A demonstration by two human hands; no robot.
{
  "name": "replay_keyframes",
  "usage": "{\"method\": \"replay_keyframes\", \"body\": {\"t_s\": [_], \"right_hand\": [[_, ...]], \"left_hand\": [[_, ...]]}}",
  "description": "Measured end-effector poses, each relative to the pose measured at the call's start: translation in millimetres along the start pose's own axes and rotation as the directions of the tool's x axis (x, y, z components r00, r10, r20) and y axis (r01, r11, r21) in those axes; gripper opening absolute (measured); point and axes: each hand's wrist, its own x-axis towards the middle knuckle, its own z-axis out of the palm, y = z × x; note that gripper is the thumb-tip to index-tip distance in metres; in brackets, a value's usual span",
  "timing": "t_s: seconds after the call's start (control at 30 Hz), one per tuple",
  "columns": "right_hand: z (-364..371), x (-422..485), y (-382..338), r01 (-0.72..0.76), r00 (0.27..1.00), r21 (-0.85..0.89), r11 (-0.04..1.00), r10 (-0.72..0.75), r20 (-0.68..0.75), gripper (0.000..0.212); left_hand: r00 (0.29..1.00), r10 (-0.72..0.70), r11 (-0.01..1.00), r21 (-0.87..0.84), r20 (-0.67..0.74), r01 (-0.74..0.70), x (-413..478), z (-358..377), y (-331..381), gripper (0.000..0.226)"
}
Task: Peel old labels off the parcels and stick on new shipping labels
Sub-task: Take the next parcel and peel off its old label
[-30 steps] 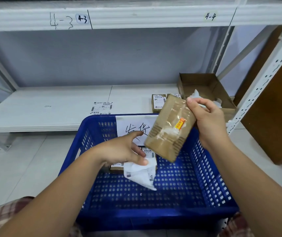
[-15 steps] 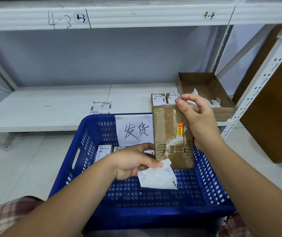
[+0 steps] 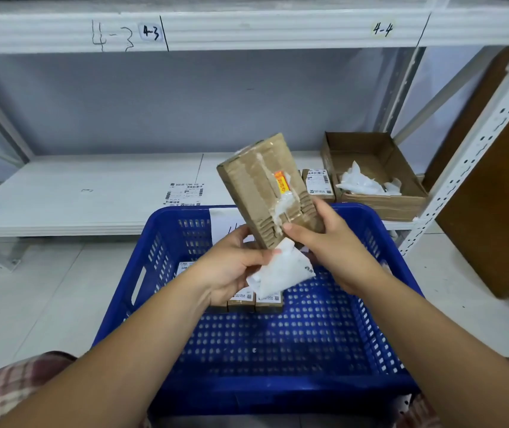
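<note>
Brown cardboard makes the parcel (image 3: 265, 189), held tilted in the air above the blue basket (image 3: 277, 393), in front of the shelf (image 3: 77, 193). The right hand (image 3: 330, 242) grips its lower right corner, fingers curled on the edge. The left hand (image 3: 231, 267) is just under the lower edge; its thumb and fingers pinch a crumpled white label (image 3: 281, 270) hanging below the parcel. Whether the label is attached there, I cannot tell. Small labelled boxes (image 3: 268, 299) lie in the basket. An open carton (image 3: 383, 206) stands on the shelf.
</note>
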Motion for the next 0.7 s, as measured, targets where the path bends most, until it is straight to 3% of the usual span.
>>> {"method": "replay_keyframes", "body": {"t_s": [0.13, 0.2, 0.27, 0.33, 0.4, 0.5, 0.6, 0.7], "right_hand": [[5.1, -1.3, 4.4, -0.042, 0.999, 0.13, 0.991, 0.045, -0.015, 0.048], [4.7, -2.0, 4.8, -0.092, 0.996, 0.21, 0.973, 0.094, 0.003, 0.053], [3.8, -1.0, 3.9, -0.14, 0.99, 0.295, 0.945, 0.134, 0.043, 0.049], [4.5, -0.3, 5.0, -0.133, 0.991, 0.331, 0.934, 0.122, 0.052, 0.046], [7.1, 0.5, 7.5, -0.092, 0.995, 0.343, 0.935, 0.103, -0.012, 0.055], [9.5, 4.9, 12.3, 0.02, 0.972, 0.247, 0.969, 0.039, -0.234, 0.069], [-2.3, 13.0, 9.3, 0.071, 0.92, 0.296, 0.953, 0.052, -0.39, 0.069], [-10.6, 14.1, 5.0, 0.029, 0.949, 0.367, 0.93, 0.089, -0.302, 0.061]], "left_hand": [[0.996, -0.039, 0.999, 0.017, 0.075, 0.038, -4.8, -3.1, 6.2, 0.042], [0.991, -0.051, 0.999, 0.016, 0.127, 0.049, -5.8, -7.9, 8.6, 0.054], [0.983, -0.065, 0.998, 0.0, 0.17, 0.066, -4.6, -13.4, 10.2, 0.067], [0.973, -0.086, 0.995, -0.032, 0.213, 0.095, -3.6, -14.7, 11.8, 0.066], [0.972, -0.118, 0.988, -0.076, 0.206, 0.136, -2.5, -13.3, 12.9, 0.058], [0.96, -0.16, 0.982, -0.058, 0.231, 0.177, -5.1, -11.1, 14.1, 0.047], [0.973, -0.182, 0.98, 0.102, 0.143, 0.168, -8.8, -7.1, 12.8, 0.036], [0.998, -0.032, 0.993, 0.118, 0.05, 0.026, -8.8, -4.4, 15.2, 0.037]]}}
